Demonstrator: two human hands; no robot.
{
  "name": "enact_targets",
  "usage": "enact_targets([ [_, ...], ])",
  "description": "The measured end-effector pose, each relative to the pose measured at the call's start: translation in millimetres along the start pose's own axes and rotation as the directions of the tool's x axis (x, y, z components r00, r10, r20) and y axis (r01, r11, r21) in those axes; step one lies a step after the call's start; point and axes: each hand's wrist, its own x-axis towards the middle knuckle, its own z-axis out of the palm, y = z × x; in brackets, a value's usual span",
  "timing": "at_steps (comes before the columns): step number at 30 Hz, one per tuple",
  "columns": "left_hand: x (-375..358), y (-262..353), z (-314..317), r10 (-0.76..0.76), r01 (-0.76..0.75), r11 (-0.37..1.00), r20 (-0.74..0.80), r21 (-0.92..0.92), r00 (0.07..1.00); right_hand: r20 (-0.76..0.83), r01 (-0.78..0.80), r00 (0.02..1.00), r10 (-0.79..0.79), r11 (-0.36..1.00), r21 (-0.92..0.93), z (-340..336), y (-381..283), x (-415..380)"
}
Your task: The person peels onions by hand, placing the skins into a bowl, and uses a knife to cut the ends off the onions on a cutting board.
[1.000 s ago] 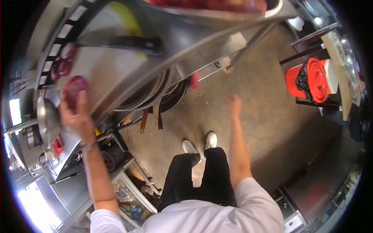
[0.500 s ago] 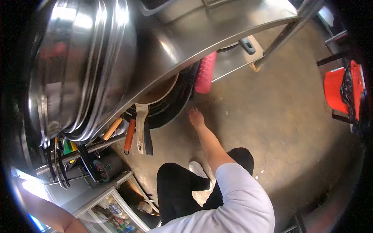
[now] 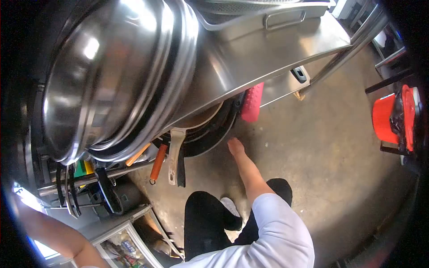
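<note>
My right hand (image 3: 235, 146) reaches down toward the stacked dark pans (image 3: 210, 129) on the lower shelf under the steel table (image 3: 268, 49). Its fingers look loosely together and hold nothing. It is close to the pans' rim and to a red silicone handle cover (image 3: 252, 102). Only my left forearm (image 3: 58, 236) shows at the bottom left; the left hand itself is out of the frame. Large nested steel bowls (image 3: 111, 76) fill the upper left, right by my head.
Pan handles, one orange (image 3: 157, 167) and one steel (image 3: 173, 156), hang out from the lower shelf. A red bucket with a black liner (image 3: 393, 118) stands at the right. A glass-door cabinet (image 3: 129, 245) sits bottom left. Concrete floor (image 3: 313, 156) lies between.
I have bent down from the tabletop to shelf level. The right hand dropped toward the pans. The left hand, earlier on a red onion on the table, has left the view.
</note>
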Motion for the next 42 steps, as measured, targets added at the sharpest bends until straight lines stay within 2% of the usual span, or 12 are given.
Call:
enact_targets([
  [6, -67, -19, 49, -0.110, 0.233, 0.921, 0.365, -0.312, 0.924, -0.053, -0.393, 0.875, 0.481, 0.771, 0.501, -131, -9, -97],
  [7, -88, 40, 78, -0.049, 0.187, 0.896, 0.329, -0.402, 0.943, -0.117, -0.414, 0.815, 0.568, 0.711, 0.568, -140, -8, -124],
  [8, -92, 64, 78, -0.200, 0.299, 0.913, 0.335, -0.276, 0.921, -0.174, -0.376, 0.846, 0.505, 0.795, 0.476, -127, 13, -146],
  [11, -95, 66, 77, -0.104, 0.256, 0.887, 0.375, -0.384, 0.921, -0.246, -0.396, 0.829, 0.503, 0.837, 0.377, -213, 0, -247],
  [13, -94, 65, 79, -0.154, 0.404, 0.715, 0.436, -0.571, 0.887, -0.024, -0.546, 0.681, 0.732, 0.529, 0.649, -296, -27, -320],
  [16, -92, 59, 85, -0.202, 0.491, 0.654, 0.493, -0.575, 0.846, -0.033, -0.568, 0.655, 0.755, 0.520, 0.638, -410, -67, -411],
  [20, -81, 93, 68, -0.219, 0.519, 0.729, 0.566, -0.447, 0.795, -0.055, -0.288, 0.659, 0.750, 0.319, 0.903, -560, -134, -488],
  [23, -75, 173, 37, -0.358, 0.755, 0.354, 0.666, -0.551, 0.654, -0.241, 0.079, 0.717, 0.654, 0.268, 0.960, -662, -135, -475],
  [25, -89, 208, 29, -0.281, 0.849, -0.026, 0.819, -0.527, 0.500, -0.385, 0.178, 0.671, 0.634, 0.367, 0.913, -739, -150, -448],
  [30, -96, 299, 28, 0.068, 0.841, -0.425, 0.915, -0.334, 0.397, -0.649, 0.420, 0.607, 0.459, 0.508, 0.752, -859, -159, -352],
  [37, -72, 321, 64, 0.236, 0.845, -0.489, 0.901, -0.214, 0.365, -0.752, 0.450, 0.634, 0.180, 0.704, 0.549, -892, -126, -249],
  [42, -46, 318, 93, 0.280, 0.880, -0.424, 0.893, -0.214, 0.352, -0.723, 0.351, 0.661, 0.202, 0.768, 0.535, -907, -134, -247],
])
